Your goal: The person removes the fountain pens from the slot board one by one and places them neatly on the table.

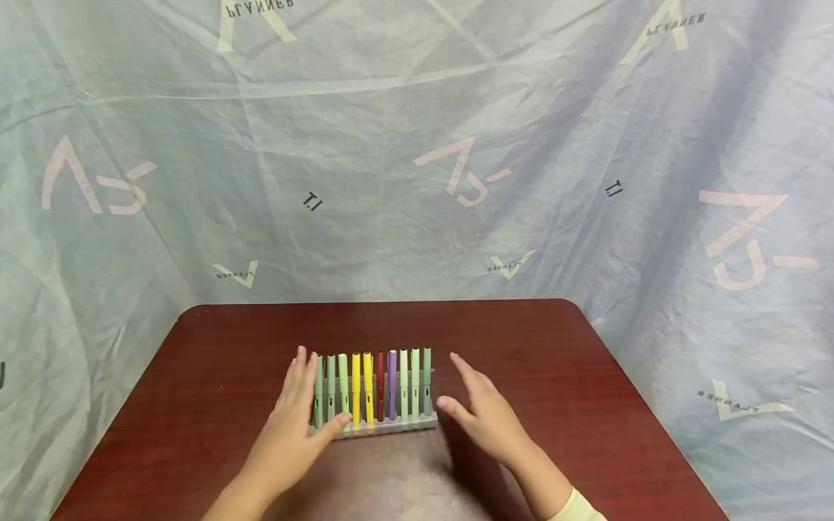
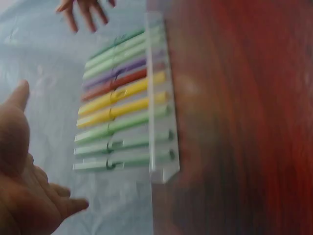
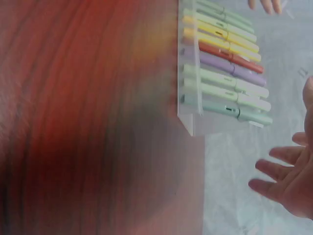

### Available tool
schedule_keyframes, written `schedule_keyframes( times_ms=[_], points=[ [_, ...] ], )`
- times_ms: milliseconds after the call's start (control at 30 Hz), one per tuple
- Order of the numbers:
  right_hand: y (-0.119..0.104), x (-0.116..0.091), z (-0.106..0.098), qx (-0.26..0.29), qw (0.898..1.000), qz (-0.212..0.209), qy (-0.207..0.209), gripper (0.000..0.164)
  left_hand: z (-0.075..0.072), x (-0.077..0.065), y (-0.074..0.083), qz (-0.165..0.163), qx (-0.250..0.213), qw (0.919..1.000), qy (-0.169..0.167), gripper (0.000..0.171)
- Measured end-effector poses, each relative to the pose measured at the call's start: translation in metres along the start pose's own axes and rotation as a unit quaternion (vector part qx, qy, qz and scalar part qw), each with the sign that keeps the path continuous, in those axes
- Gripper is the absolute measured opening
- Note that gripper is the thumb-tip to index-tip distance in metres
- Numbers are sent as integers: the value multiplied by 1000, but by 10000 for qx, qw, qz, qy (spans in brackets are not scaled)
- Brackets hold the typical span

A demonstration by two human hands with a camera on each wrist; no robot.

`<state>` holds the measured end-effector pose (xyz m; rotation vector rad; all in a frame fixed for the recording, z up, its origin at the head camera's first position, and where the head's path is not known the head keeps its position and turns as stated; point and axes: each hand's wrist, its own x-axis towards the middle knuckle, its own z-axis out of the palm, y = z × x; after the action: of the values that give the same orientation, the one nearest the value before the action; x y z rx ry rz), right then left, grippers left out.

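A clear plastic pen stand (image 1: 397, 425) on the table holds a row of several capped pens upright. From the left in the head view come green pens, two yellow pens (image 1: 362, 391), a red pen (image 1: 381, 387), a purple pen (image 1: 392, 387) and more green pens (image 1: 415, 383). My left hand (image 1: 287, 423) is at the stand's left end, fingers extended and thumb overlapping its front edge in the head view. On the other side, my right hand (image 1: 485, 416) has its fingers spread, apart from the stand's right end. Neither hand holds anything.
The stand rests on a dark red wood-grain table (image 1: 521, 347) with rounded far corners. Pale printed cloth (image 1: 378, 181) hangs behind the table and along both sides. A pale yellow sleeve (image 1: 576, 508) shows at my right wrist.
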<state>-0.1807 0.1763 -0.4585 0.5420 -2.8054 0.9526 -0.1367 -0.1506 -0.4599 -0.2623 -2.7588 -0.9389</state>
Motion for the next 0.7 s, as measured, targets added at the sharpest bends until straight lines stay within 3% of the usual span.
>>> schedule_keyframes(
  times_ms=[167,333,500,567,700],
  points=[
    [14,10,-1,1271,9906,514,19,70,-17,0,-22,-565,-1271,9901,-163,106],
    [30,19,4,2522,9629,960,-91,57,-15,-1,-46,-943,-1860,9767,-497,97],
    [40,27,15,3473,9288,1257,-309,47,-3,-1,-59,-1403,-2050,9649,-845,68],
    [41,30,21,3702,9185,1330,-411,45,2,-1,-61,-1529,-1967,9641,-923,59],
    [38,35,33,3872,9110,1299,-570,44,7,-3,-63,-1556,-1719,9692,-826,45]
  ],
)
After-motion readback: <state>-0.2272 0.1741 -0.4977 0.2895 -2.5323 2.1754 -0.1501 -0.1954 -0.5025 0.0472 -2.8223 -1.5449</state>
